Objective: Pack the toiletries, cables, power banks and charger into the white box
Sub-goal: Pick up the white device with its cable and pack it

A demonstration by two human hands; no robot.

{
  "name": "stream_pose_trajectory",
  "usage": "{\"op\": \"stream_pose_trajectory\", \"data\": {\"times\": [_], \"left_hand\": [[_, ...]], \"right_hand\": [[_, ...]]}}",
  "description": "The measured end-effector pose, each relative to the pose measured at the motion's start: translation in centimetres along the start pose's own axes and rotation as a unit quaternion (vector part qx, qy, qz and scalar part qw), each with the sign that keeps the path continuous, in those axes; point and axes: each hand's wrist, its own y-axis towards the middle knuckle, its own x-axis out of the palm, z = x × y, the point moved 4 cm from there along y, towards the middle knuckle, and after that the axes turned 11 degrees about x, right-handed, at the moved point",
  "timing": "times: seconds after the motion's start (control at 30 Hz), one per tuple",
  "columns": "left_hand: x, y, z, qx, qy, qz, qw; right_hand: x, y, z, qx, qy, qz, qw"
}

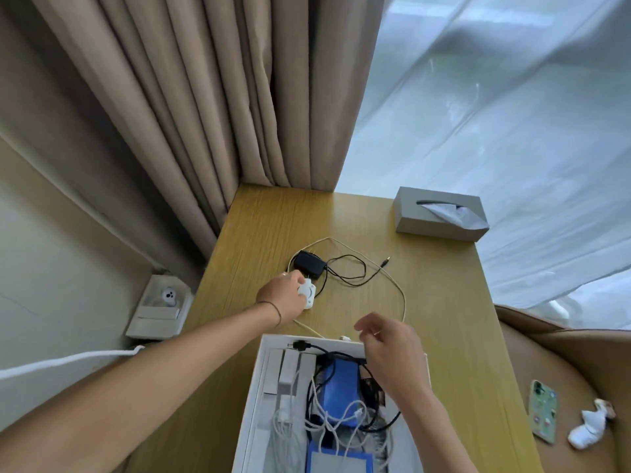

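Note:
The white box (254,397) stands open at the table's near edge, holding a blue power bank (339,384), white and black cables and white toiletry tubes. My left hand (283,297) grips a white charger (307,295) on the table. Just beyond it lies a black adapter (309,264) with a thin black cable (351,271). A long white cable (397,285) loops across the table toward the box. My right hand (389,349) hovers over the box's far right corner, fingers loosely curled, holding nothing I can see.
A grey tissue box (440,213) sits at the far right of the wooden table (444,319). Beige curtains hang behind the table. A phone (543,409) and a crumpled white item (590,425) lie on the brown seat at right. A wall socket (160,308) is at left.

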Motion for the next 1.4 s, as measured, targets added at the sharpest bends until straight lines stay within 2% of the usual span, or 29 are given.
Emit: {"op": "stream_pose_trajectory", "data": {"times": [0.13,0.33,0.5,0.63,0.73,0.87,0.97,1.07,1.27,1.4], "left_hand": [[1.8,2.5,0.1,-0.021,0.084,-0.039,0.995],[4.6,4.6,-0.1,-0.032,0.146,-0.064,0.987],[5.7,5.7,0.1,-0.019,0.15,-0.074,0.986],[5.2,5.7,0.5,-0.048,0.056,-0.057,0.996],[4.2,5.1,1.4,-0.069,-0.072,-0.044,0.994],[2.6,3.8,2.8,-0.085,-0.281,-0.019,0.956],[1.1,2.6,3.7,-0.092,-0.37,0.01,0.924],[-0.1,1.3,4.2,-0.102,-0.409,0.044,0.906],[-2.1,-1.2,3.5,-0.134,-0.419,0.093,0.893],[-3.2,-3.2,3.2,-0.147,-0.413,0.112,0.891]], "right_hand": [[-0.9,1.7,1.6,0.007,0.021,-0.011,1.0],[-3.0,4.8,4.5,0.025,0.047,-0.003,0.999],[-3.3,7.0,5.7,0.044,0.034,-0.023,0.998],[-3.1,8.7,5.5,0.045,0.039,-0.049,0.997],[-2.5,11.0,5.2,0.053,0.067,-0.077,0.993],[-0.8,15.7,3.8,0.046,0.086,-0.092,0.991],[0.9,19.4,2.3,0.045,0.084,-0.091,0.991],[3.0,22.6,0.4,0.036,0.069,-0.075,0.994],[7.3,26.9,-3.3,0.004,0.018,-0.038,0.999],[9.2,28.9,-4.6,0.041,0.042,-0.048,0.997]]}}
